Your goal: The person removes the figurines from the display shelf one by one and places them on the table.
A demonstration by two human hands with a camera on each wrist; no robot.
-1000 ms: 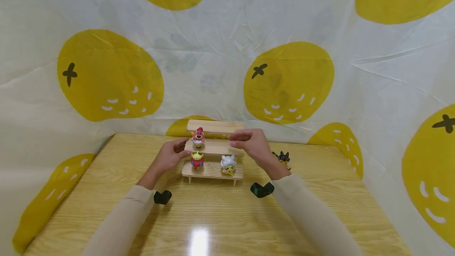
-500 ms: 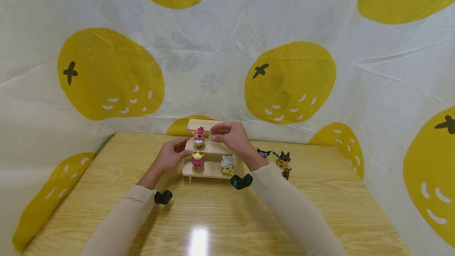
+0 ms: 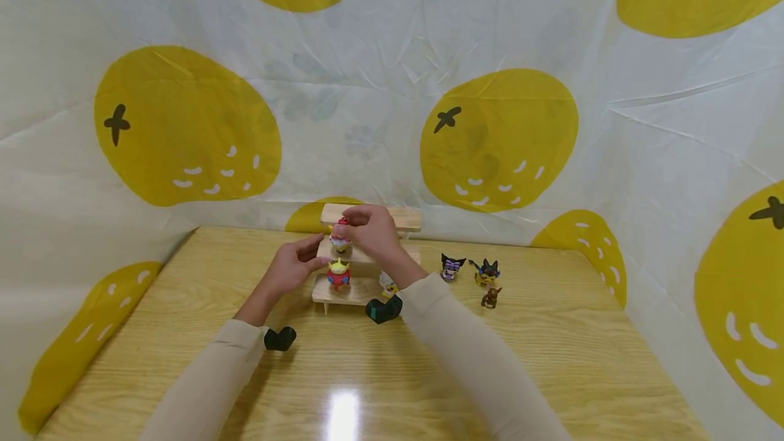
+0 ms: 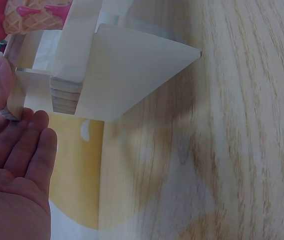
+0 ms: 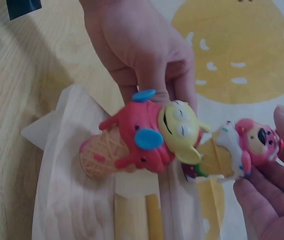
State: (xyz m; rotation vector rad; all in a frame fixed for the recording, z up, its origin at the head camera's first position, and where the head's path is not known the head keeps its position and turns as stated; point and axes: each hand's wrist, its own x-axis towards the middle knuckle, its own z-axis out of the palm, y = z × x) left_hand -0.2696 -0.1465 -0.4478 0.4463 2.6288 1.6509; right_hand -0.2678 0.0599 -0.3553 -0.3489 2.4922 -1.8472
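A three-step wooden display stand (image 3: 367,250) is near the back of the table. My left hand (image 3: 294,267) holds the left end of its middle step, with the thumb on one face and the fingers on the other. On that step stands a pink bear figurine (image 5: 259,140) on a cone base. My right hand (image 3: 373,233) has its thumb and fingers around the bear's upper part, partly hiding it. A red figurine with a yellow-green head (image 3: 339,275) stands on the lowest step. To its right, a white-and-yellow figurine (image 3: 388,283) is partly hidden by the right wrist's camera.
Right of the stand are a black-and-purple figurine (image 3: 452,267), a yellow-and-black one (image 3: 486,272) and a small brown one (image 3: 490,298). Behind the table (image 3: 343,359) hangs a white cloth (image 3: 361,121) with large yellow fruit prints.
My right hand has moved left across the middle step to the bear figurine. Figurines right of the stand have come into view. My left hand stays at the step's left end.
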